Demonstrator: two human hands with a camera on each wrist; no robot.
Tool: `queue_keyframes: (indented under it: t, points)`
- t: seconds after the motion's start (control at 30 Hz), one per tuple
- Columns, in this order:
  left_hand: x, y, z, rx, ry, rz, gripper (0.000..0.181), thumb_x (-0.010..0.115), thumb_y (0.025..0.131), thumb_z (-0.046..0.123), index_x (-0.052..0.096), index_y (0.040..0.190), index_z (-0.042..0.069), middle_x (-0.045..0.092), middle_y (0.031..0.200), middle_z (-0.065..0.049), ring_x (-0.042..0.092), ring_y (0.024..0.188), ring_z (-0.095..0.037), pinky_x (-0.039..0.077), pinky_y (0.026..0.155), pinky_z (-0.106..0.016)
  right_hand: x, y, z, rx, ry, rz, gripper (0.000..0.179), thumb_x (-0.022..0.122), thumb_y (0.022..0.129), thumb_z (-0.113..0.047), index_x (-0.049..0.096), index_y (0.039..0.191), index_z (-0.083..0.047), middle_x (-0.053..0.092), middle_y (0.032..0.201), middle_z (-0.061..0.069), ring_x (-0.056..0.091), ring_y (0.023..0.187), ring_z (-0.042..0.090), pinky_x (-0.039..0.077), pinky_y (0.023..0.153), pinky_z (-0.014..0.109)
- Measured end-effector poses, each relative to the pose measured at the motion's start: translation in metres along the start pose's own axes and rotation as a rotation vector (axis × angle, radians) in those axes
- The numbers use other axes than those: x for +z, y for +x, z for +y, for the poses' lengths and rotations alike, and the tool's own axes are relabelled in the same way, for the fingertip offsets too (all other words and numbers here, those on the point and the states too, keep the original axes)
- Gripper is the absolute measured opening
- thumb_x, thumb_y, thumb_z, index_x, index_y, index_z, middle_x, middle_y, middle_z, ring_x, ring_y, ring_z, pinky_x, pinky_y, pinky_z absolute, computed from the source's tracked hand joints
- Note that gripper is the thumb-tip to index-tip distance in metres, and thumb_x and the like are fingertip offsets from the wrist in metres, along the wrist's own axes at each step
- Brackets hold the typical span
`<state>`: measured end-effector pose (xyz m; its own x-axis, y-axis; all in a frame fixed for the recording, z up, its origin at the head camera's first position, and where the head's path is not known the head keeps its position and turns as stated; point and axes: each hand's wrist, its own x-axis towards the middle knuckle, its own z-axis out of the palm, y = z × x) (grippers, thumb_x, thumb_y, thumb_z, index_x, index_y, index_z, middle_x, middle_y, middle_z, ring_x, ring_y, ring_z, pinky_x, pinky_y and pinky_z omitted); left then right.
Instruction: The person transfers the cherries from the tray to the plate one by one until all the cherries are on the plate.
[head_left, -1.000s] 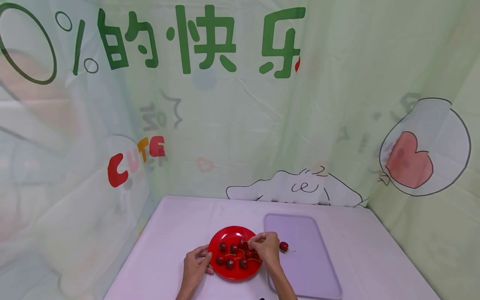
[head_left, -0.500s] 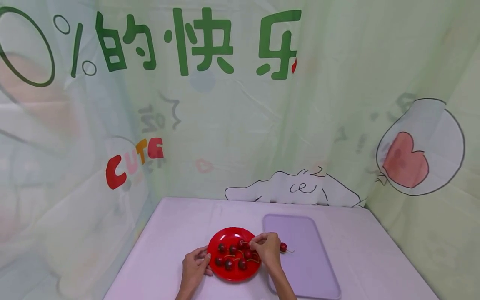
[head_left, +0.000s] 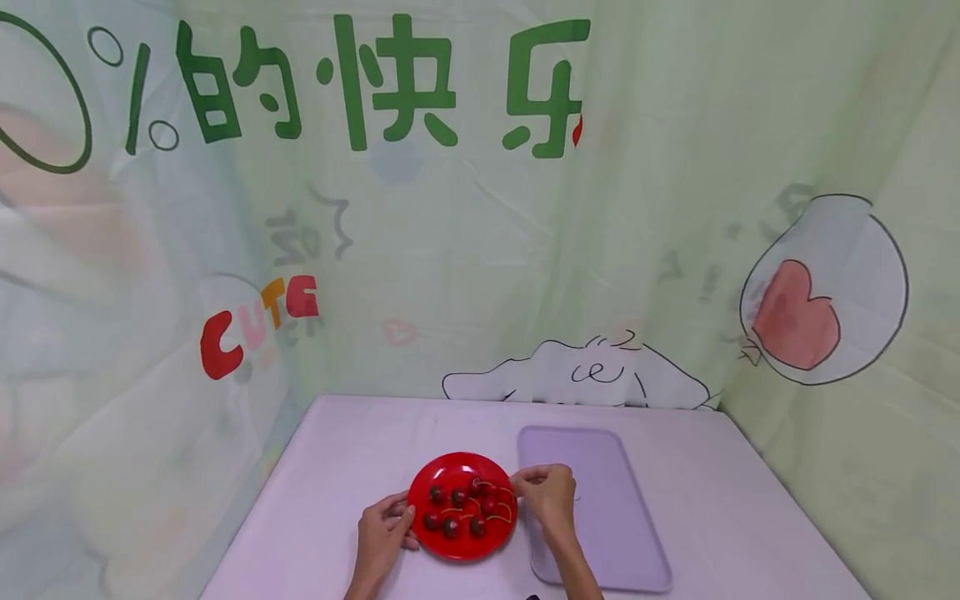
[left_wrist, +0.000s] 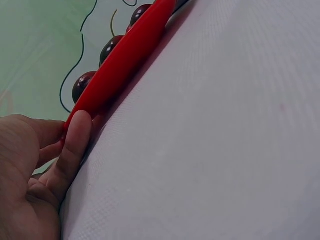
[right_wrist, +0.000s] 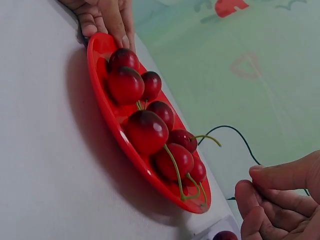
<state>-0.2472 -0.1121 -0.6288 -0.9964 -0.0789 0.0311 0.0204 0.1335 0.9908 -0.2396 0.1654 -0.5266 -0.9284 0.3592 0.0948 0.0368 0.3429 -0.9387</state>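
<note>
gripping the left rim of a round, glossy red plate (head_left: 461, 551), the person's left hand (head_left: 380, 537) has its thumb and fingers closed on the edge. eight shiny dark-red round cherries with thin green stems (right_wrist: 147, 132) lie on the plate, which sits on a pale cloth-covered table (left_wrist: 200, 130), to the left of a lilac rectangular tray with rounded corners (head_left: 615, 542). the right hand (head_left: 551, 500) is just beside the plate's right rim, over the tray; the right wrist view shows its thumb tip meeting a curled forefinger, with nothing seen between them. that view also catches one lone dark-red cherry (right_wrist: 225, 235) on the tray, while the head view has it hidden by the hand. the left wrist view shows the plate edge-on, a few cherries rising above its rim.
</note>
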Motion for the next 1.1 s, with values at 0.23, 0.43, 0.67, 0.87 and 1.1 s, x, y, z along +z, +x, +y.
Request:
queue_keyframes:
  t: [0.23,0.43,0.67,0.87,1.1]
  points:
    - [-0.001,-0.002,0.004,0.024,-0.034,-0.002,0.041,0.070,0.104,0.000,0.063,0.142,-0.013,0.076,0.112,-0.025,0.073,0.058,-0.017,0.068,0.057,-0.035,-0.016,0.003,0.004,0.018,0.007,0.042,0.012,0.087,0.087,-0.003,0.084,0.088,0.008,0.079,0.072,0.015,0.074,0.064,0.017,0.051,0.055,0.018]
    - [-0.002,-0.004,0.009,0.014,-0.030,0.008,0.042,0.070,0.104,0.000,0.063,0.142,-0.013,0.076,0.112,-0.025,0.072,0.058,-0.017,0.068,0.057,-0.034,-0.031,0.011,0.008,0.023,0.000,0.084,0.018,0.089,0.088,-0.008,0.084,0.090,0.009,0.079,0.072,0.017,0.074,0.064,0.017,0.052,0.056,0.018]
    - [0.001,-0.003,0.012,0.000,-0.020,0.004,0.042,0.071,0.104,0.002,0.063,0.144,-0.011,0.075,0.112,-0.023,0.073,0.058,-0.018,0.068,0.058,-0.032,-0.054,0.021,0.019,0.068,-0.064,0.157,0.023,0.090,0.087,-0.017,0.086,0.091,0.005,0.079,0.070,0.012,0.068,0.063,0.008,0.049,0.067,0.022]
    - [0.002,-0.002,0.011,-0.019,0.014,0.017,0.042,0.071,0.105,0.004,0.064,0.144,-0.008,0.075,0.113,-0.020,0.074,0.061,-0.020,0.067,0.058,-0.030,-0.066,0.025,0.031,0.081,-0.096,0.183,0.023,0.088,0.090,-0.020,0.086,0.093,0.003,0.081,0.072,0.010,0.075,0.064,0.012,0.050,0.071,0.022]
    - [0.001,-0.003,0.011,-0.018,0.003,0.010,0.041,0.071,0.104,0.003,0.064,0.144,-0.008,0.076,0.114,-0.023,0.074,0.061,-0.021,0.067,0.058,-0.030,-0.074,0.026,0.038,0.102,-0.121,0.200,0.024,0.088,0.090,-0.019,0.086,0.093,0.004,0.080,0.071,0.010,0.071,0.064,0.010,0.046,0.066,0.020]
